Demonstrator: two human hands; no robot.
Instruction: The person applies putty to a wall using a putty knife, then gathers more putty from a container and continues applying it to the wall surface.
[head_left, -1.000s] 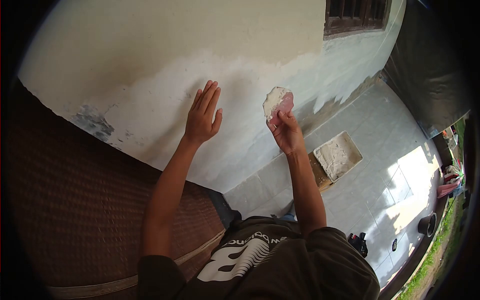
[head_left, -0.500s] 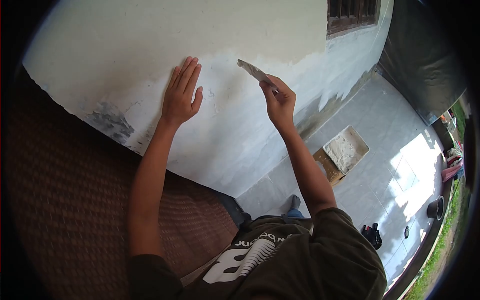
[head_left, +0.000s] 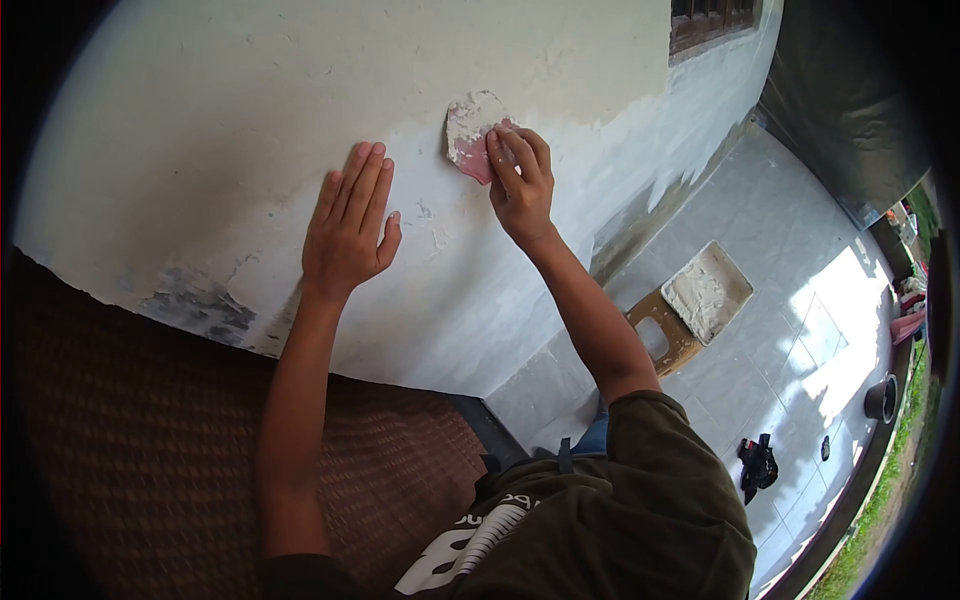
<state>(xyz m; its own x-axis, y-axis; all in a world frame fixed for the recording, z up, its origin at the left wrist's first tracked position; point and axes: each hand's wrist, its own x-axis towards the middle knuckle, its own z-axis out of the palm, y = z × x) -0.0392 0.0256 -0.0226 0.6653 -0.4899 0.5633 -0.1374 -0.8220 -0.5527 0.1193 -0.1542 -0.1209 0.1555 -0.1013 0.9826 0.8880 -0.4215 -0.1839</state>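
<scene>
My left hand [head_left: 345, 225] lies flat against the white wall [head_left: 400, 310], its fingers stretched upward and the thumb apart. To its right, my right hand [head_left: 522, 185] grips a thin, reddish scraper [head_left: 476, 130] between thumb and fingers. Whitish paste covers the scraper's upper part, and its broad face is turned to the camera. The scraper is at the wall surface; whether its edge touches cannot be told. Patchy white coating surrounds both hands, with a dark, flaked patch [head_left: 205, 305] at the lower left.
A tray of white paste [head_left: 708, 293] rests on a cardboard box [head_left: 662, 335] on the tiled floor. Brown woven matting [head_left: 150, 430] lies at the lower left. A barred window [head_left: 705, 22] is at the top right. A black item [head_left: 758, 467] and a dark bucket [head_left: 881, 399] stand farther right.
My right hand has moved left and turned the scraper from edge-on to broad face showing. My left hand appears slightly lower and farther left, and the whole view has shifted.
</scene>
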